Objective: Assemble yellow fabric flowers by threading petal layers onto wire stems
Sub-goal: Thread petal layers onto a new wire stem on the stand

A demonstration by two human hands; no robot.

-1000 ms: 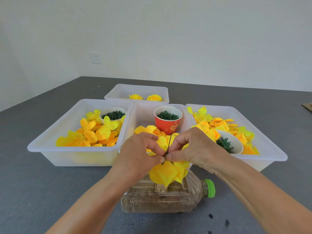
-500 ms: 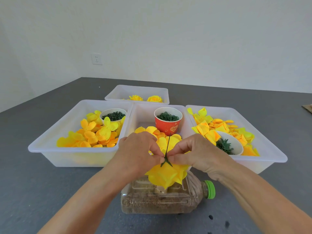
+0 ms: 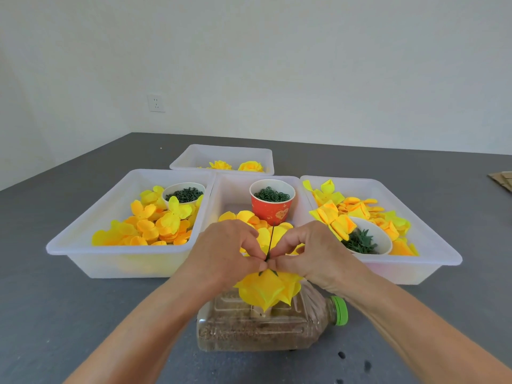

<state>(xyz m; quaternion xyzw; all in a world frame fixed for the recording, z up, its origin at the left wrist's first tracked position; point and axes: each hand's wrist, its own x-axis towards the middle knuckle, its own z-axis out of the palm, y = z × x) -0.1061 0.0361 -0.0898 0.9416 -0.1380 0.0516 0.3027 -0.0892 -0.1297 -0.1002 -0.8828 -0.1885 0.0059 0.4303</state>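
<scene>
A yellow fabric flower (image 3: 267,291) hangs head-down on a thin dark wire stem (image 3: 270,241) that stands up between my hands. A green calyx (image 3: 268,272) sits on top of the petals. My left hand (image 3: 225,252) and my right hand (image 3: 313,250) meet at the stem just above the calyx, each pinching it with thumb and forefinger. The flower is above a plastic bottle (image 3: 266,322) lying on its side with a green cap, filled with brown grains.
Three white trays stand behind: the left tray (image 3: 83,245) with yellow petals and a bowl of green rings, the middle tray (image 3: 232,189) with a red cup (image 3: 272,202), the right tray (image 3: 432,245) with petals and a bowl of calyxes. A far tray (image 3: 221,153) holds finished flowers.
Both hands have slid down the stem, pushing the green calyx onto the petals. More of the wire now shows above my fingers.
</scene>
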